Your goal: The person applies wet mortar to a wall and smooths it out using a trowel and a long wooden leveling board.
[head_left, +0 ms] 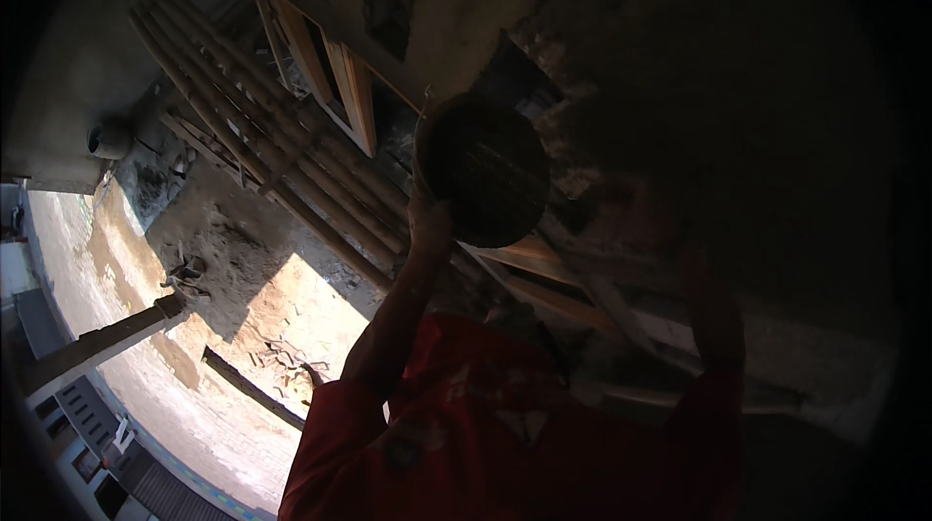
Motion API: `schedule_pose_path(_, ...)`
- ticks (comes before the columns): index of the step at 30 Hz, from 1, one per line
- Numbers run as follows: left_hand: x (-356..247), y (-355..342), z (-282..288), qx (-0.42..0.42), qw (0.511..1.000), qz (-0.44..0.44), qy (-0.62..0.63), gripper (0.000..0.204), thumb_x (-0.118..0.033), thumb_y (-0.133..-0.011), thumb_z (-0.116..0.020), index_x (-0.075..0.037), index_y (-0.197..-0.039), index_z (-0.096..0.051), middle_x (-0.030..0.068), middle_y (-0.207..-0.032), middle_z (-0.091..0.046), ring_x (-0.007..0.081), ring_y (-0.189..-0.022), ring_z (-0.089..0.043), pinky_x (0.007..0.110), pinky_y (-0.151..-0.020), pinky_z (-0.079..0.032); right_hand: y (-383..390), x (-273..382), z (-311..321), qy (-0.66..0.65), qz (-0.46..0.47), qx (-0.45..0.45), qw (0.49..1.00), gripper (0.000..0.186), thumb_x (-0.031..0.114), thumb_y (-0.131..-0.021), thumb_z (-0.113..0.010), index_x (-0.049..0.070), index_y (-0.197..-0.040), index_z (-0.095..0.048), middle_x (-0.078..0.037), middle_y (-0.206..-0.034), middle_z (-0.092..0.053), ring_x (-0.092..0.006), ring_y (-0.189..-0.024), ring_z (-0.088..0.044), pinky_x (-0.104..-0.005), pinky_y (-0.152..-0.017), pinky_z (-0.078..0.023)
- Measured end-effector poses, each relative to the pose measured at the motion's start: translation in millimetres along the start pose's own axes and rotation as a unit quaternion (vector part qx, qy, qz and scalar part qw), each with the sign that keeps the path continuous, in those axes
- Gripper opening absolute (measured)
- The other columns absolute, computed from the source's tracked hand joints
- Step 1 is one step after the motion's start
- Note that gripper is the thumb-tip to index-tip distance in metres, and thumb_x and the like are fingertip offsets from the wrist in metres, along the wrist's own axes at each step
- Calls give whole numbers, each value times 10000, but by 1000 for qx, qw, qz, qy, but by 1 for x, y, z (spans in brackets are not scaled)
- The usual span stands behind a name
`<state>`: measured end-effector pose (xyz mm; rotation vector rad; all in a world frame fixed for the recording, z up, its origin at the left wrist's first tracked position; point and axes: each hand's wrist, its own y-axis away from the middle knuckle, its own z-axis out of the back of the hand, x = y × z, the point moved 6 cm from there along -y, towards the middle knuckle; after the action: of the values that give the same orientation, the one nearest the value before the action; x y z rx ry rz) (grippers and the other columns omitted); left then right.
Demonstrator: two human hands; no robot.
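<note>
In my left hand (430,221) is a round, shallow dark pan (485,171), gripped at its lower left rim. The pan is raised in front of a shaded wall and its inside faces me. What lies in it, if anything, is too dark to make out. My right forearm (716,327) reaches up on the right, deep in shadow. The right hand is lost in the dark and its fingers cannot be told.
Long wooden poles (282,147) lean across the left, beside light timber frames (349,94). Below them is a heap of sand (218,239), partly sunlit. A post (107,341) and a dark plank (250,387) stand nearer. A round pot (112,137) is by the far wall.
</note>
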<state>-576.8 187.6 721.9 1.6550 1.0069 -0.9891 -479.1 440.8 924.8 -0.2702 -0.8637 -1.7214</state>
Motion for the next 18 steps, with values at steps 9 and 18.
schedule_pose_path(9, 10, -16, -9, 40, 999, -29, -10, 652, -69, -859, -486, -82, -1481, -291, 153, -1398, -464, 260, -1297, -457, 371, -1068, -383, 51, 42, 107, 184, -78, -225, 954, 452, 350, -930, -593, 37, -1256, -578, -161, -1255, -591, -312, -1143, -573, -406, -1013, -436)
schedule_pose_path(18, -31, -9, -30, 92, 967, -142, -188, 635, -144, -917, -446, -72, -1503, -211, 195, -1455, -381, 340, -1326, -425, 395, -1091, -366, -11, -34, -38, 399, -43, 21, 916, 340, 263, -943, -519, 110, -1239, -590, -126, -1304, -564, -286, -1070, -582, -446, -948, -462)
